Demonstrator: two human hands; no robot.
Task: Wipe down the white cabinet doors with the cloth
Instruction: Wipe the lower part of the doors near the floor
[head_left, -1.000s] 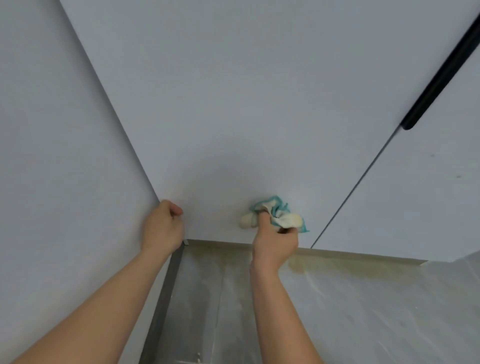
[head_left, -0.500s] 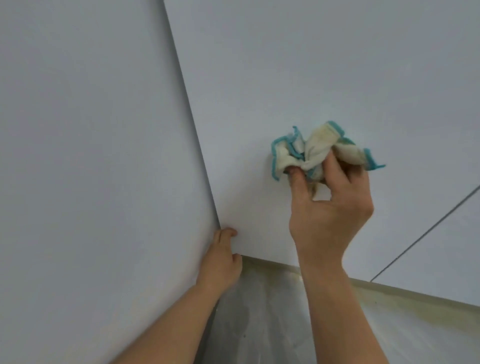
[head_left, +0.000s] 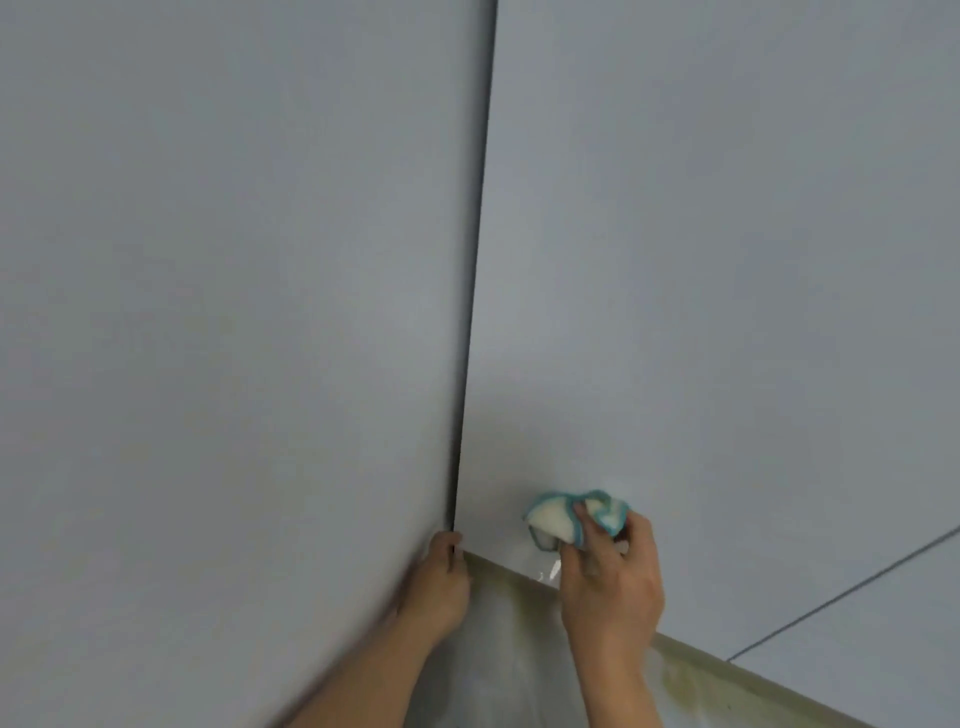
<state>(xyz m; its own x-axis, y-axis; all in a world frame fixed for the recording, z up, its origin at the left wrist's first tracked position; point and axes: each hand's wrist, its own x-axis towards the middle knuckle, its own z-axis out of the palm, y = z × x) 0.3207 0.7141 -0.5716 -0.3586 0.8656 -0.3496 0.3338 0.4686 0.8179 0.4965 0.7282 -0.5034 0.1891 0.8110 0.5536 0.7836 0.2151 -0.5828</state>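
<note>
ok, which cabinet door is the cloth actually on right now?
The middle door, between the two dark seams. The right hand presses the cloth near its bottom edge; the left hand grips its lower left corner.

Two bare forearms reach up from the bottom edge, no sleeves, watch or jewellery showing, ending in a left hand (head_left: 439, 582) and right hand (head_left: 610, 584).
</note>
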